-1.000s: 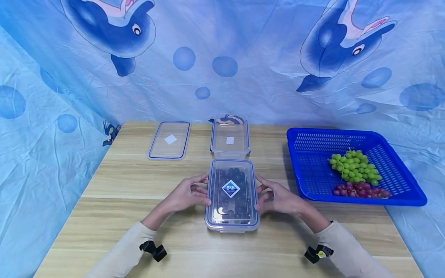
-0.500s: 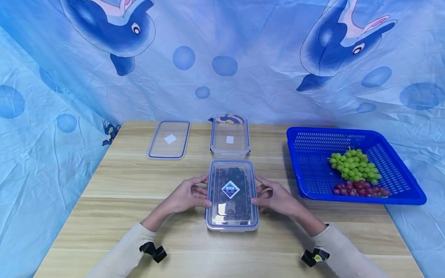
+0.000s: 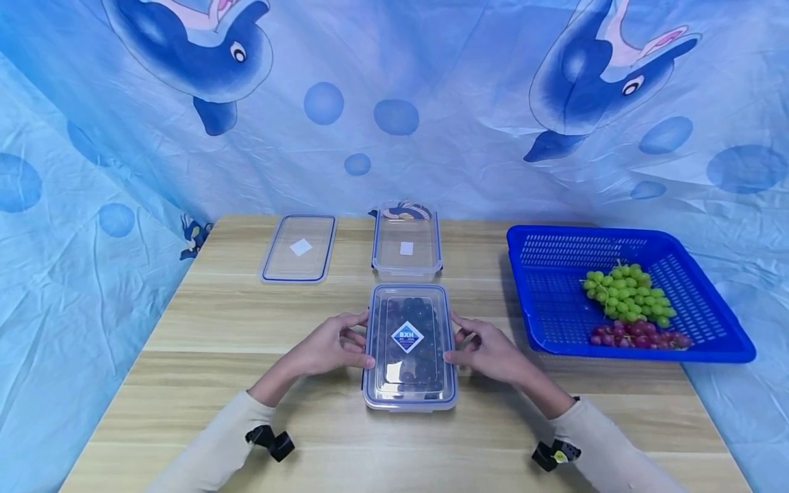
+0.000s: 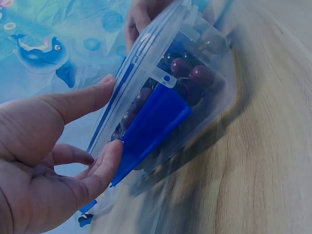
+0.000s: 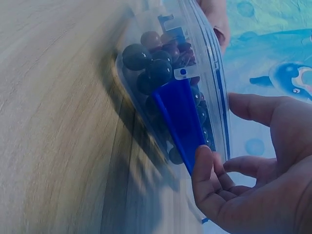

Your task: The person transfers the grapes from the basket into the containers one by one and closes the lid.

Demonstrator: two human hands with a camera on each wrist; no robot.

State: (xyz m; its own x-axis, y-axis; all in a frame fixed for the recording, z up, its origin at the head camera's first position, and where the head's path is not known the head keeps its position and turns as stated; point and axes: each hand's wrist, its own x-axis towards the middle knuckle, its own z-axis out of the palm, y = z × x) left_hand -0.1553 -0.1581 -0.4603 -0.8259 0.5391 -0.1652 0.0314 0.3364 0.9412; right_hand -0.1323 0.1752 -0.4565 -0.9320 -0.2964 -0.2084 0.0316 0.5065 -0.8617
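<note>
A clear food container (image 3: 411, 375) of dark grapes, its blue-edged lid on top, sits on the table between both hands. My left hand (image 3: 327, 348) holds its left side, thumb at the lid's edge. In the left wrist view, fingertips (image 4: 114, 148) touch the blue side latch (image 4: 153, 131), which slants outward from the wall. On the opposite side my right hand (image 3: 490, 352) grips likewise, with its thumb on the lid rim. In the right wrist view a blue latch (image 5: 180, 114) also stands out from the wall, with curled fingers (image 5: 202, 168) at its lower end.
Behind the container stands an uncovered clear container (image 3: 407, 263). A loose blue-edged lid (image 3: 298, 263) lies to its left. On the right, a blue basket (image 3: 536, 335) holds green grapes (image 3: 629, 294) and red grapes (image 3: 641, 335). A dolphin-printed curtain (image 3: 456, 178) hangs behind the table.
My right thumb has moved inward from the container's side onto the lid rim, and the right forearm has shifted slightly left. My left hand and the container have barely moved.
</note>
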